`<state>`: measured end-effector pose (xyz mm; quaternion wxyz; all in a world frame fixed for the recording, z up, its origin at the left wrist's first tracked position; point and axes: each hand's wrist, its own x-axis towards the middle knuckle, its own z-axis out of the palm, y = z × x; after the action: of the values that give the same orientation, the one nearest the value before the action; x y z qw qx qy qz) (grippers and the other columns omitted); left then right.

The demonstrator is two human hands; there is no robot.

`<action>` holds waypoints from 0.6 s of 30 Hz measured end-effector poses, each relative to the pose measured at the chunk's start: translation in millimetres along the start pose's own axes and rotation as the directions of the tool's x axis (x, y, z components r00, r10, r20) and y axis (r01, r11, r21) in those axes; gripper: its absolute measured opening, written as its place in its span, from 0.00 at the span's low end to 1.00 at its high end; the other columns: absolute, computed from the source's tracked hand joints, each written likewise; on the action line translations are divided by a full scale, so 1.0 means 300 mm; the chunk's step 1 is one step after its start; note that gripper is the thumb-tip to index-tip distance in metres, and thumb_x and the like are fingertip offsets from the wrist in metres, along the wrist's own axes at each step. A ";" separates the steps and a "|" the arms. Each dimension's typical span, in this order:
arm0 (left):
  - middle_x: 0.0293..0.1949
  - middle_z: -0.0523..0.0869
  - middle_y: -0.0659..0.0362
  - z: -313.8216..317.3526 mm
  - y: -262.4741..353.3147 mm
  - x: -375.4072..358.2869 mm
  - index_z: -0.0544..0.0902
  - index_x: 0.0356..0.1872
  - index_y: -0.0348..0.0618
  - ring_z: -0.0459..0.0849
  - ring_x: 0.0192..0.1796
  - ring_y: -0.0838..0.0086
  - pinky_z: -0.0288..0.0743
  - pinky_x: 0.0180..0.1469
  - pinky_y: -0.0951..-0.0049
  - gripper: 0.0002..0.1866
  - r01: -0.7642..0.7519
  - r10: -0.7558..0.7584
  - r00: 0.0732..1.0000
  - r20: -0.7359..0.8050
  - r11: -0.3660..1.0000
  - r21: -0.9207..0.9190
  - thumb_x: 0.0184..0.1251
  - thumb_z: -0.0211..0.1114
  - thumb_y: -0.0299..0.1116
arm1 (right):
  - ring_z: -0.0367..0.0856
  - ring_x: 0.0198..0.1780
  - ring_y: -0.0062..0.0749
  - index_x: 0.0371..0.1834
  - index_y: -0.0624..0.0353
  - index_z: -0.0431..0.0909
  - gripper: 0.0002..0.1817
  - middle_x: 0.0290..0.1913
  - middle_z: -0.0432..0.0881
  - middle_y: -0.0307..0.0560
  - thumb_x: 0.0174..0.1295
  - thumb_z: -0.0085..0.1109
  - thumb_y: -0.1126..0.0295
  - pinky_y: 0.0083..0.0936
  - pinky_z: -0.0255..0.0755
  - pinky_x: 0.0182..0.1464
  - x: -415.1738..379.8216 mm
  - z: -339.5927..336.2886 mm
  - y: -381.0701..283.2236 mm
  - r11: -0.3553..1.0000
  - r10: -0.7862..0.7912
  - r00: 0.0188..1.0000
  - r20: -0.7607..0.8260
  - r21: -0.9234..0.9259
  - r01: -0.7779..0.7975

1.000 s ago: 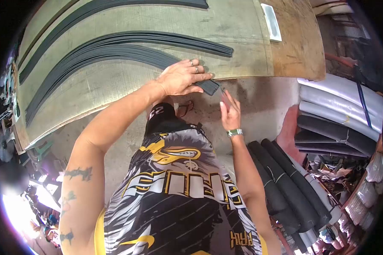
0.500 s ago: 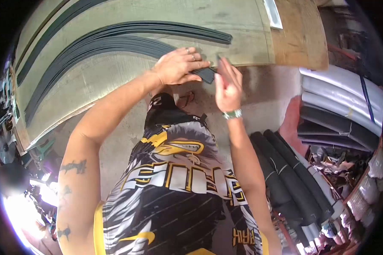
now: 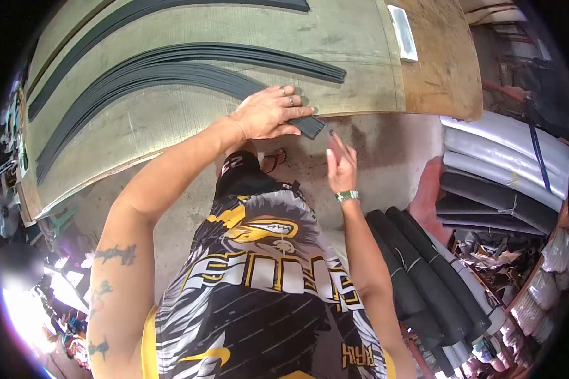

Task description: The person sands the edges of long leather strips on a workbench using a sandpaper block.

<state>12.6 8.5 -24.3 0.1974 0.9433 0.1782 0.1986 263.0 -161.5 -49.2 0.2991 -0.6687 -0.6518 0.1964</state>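
My left hand [image 3: 275, 115] bears down on the near bundle of long dark grey strips [image 3: 189, 74], its fingers over the top and the thumb against the near side. The bundle's squared end [image 3: 312, 129] pokes out past that hand, over the table edge. Just right of this end is my right hand [image 3: 342, 167], closed around a slim reddish tool [image 3: 337, 149] with a dark tip. Its exact kind I cannot tell. A second bundle of strips [image 3: 259, 55] curves across the table behind my left hand.
Another dark strip bundle [image 3: 171, 14] lies farther back on the worn table [image 3: 354, 50]. A white rectangular piece [image 3: 403, 33] rests at its right. Bound dark rolls [image 3: 433, 268] and stacked silvery sheets [image 3: 506, 148] stand to my right.
My right hand with the reddish tool has drawn back toward me, away from the strip ends. My left hand stays on the bundle. The camera view has shifted slightly.
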 end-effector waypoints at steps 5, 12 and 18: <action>0.52 0.85 0.58 -0.004 0.001 0.008 0.84 0.71 0.51 0.80 0.55 0.57 0.78 0.58 0.57 0.32 -0.002 0.001 1.000 0.025 0.999 0.044 0.70 0.72 0.54 | 0.80 0.65 0.57 0.66 0.64 0.84 0.20 0.69 0.85 0.54 0.74 0.63 0.71 0.45 0.74 0.69 0.144 -0.029 -0.175 0.981 -0.158 0.978 -0.135 0.089 0.170; 0.52 0.86 0.58 -0.003 0.005 0.004 0.84 0.71 0.52 0.81 0.56 0.57 0.78 0.60 0.58 0.32 0.015 -0.016 1.000 0.023 1.000 0.021 0.71 0.71 0.55 | 0.81 0.65 0.61 0.65 0.65 0.85 0.18 0.69 0.84 0.57 0.77 0.61 0.68 0.47 0.72 0.71 -0.008 0.031 0.019 0.997 -0.034 0.998 -0.049 0.064 0.037; 0.52 0.87 0.56 -0.017 0.012 0.012 0.84 0.71 0.52 0.81 0.56 0.54 0.78 0.61 0.57 0.32 0.019 -0.019 0.998 0.059 1.000 0.015 0.69 0.73 0.53 | 0.82 0.64 0.60 0.65 0.65 0.85 0.19 0.70 0.85 0.56 0.76 0.60 0.68 0.45 0.73 0.70 0.059 0.066 -0.090 0.974 -0.066 0.974 -0.216 0.199 0.110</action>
<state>14.4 8.4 -17.4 0.1978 0.9484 0.1826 0.1676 231.0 -141.9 -43.9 0.4429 -0.6203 -0.6219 0.1796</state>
